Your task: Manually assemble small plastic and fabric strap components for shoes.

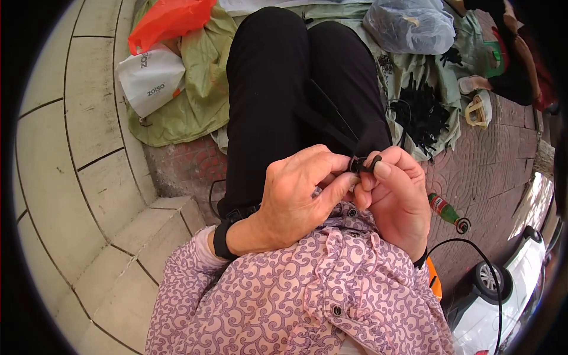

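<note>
Over my lap, both hands meet at a small black plastic-looking piece (357,164), perhaps a buckle or clip; its exact kind is too small to make out. My left hand (296,192) pinches it between thumb and forefinger. From the other side, my right hand (402,198) grips a curved black end of it between thumb and fingers. A thin black strap (334,112) seems to run from the piece up across my black trousers (269,77). My fingers partly cover where strap and piece meet.
Black strap-like pieces (420,115) lie heaped on a green sheet at right, below a clear plastic bag (411,26). A green bottle (445,211) lies by my right arm. Red (171,21) and white (151,80) bags rest at left near stone steps (94,118). Another person (515,65) is at upper right.
</note>
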{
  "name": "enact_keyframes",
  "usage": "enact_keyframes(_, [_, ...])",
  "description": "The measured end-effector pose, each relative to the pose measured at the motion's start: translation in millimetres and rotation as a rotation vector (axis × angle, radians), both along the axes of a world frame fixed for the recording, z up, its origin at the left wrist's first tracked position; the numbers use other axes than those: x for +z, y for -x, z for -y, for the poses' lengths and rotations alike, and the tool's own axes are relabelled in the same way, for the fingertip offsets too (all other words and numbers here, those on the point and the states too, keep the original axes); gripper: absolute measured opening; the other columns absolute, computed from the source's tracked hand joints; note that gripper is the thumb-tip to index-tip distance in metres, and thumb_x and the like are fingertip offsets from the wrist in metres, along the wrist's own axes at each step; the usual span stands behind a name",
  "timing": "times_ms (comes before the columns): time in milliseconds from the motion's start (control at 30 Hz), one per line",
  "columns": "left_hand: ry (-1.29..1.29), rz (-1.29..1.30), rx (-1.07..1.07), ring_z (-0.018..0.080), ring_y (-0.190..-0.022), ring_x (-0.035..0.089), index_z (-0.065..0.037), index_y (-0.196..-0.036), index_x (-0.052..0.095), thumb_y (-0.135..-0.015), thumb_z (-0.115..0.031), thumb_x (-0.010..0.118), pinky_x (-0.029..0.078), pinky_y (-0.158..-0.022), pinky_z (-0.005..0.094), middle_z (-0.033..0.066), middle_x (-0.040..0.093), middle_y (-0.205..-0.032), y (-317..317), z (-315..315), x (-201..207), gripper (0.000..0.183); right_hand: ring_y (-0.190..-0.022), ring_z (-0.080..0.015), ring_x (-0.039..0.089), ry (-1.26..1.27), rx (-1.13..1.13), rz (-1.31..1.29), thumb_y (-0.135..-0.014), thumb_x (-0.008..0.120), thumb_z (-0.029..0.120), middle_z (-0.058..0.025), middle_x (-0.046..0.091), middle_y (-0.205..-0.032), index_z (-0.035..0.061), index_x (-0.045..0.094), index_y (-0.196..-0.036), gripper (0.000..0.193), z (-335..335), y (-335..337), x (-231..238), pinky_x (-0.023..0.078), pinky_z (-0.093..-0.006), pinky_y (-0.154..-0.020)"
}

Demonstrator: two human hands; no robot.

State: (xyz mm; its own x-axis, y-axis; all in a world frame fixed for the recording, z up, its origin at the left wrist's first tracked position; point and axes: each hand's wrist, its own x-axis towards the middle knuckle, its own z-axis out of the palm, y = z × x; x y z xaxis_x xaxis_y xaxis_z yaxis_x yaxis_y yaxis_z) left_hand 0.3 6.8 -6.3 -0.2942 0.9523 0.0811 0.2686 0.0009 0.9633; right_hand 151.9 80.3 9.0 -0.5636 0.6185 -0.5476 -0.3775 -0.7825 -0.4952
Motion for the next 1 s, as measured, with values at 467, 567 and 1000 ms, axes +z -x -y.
enact_keyframes(467, [-0.002, -0.048, -0.021, 0.0179, -0.059, 0.065, 0.003, -0.090, 0.065, -0.075, 0.007, 0.074, 0.050, -0.049, 0.0267, 0.0100, 0.062, -0.073, 2.8, -1.3, -0.8, 0.018, -0.058, -0.0125, 0.059, 0.015, -0.011, 0.116, -0.087, 0.066, -0.003, -0.0086, 0.065, -0.077, -0.0011, 0.063, -0.091, 0.005, 2.9, 3.9, -2.5, 0.047, -0.0240, -0.052])
enact_keyframes(567, [0.035, -0.035, -0.040, 0.0165, -0.063, 0.070, 0.005, -0.092, 0.065, -0.077, 0.011, 0.072, 0.054, -0.051, 0.0241, 0.0115, 0.065, -0.078, 3.8, -0.5, -0.8, 0.018, -0.059, -0.0118, 0.059, -0.105, -0.060, 0.162, -0.088, 0.065, -0.003, -0.0077, 0.066, -0.078, -0.0023, 0.063, -0.098, 0.009, 1.3, 5.8, 1.6, 0.047, -0.0233, -0.052])
enact_keyframes(1000, [-0.028, -0.080, -0.030, 0.0177, -0.062, 0.070, 0.005, -0.091, 0.065, -0.074, 0.010, 0.073, 0.054, -0.051, 0.0257, 0.0118, 0.065, -0.076, 2.5, 1.5, 1.3, 0.020, -0.058, -0.0185, 0.062, 0.019, -0.014, 0.017, -0.092, 0.060, 0.000, -0.0118, 0.064, -0.073, -0.0010, 0.060, -0.087, 0.005, 1.5, 2.8, 1.7, 0.051, -0.0288, -0.056])
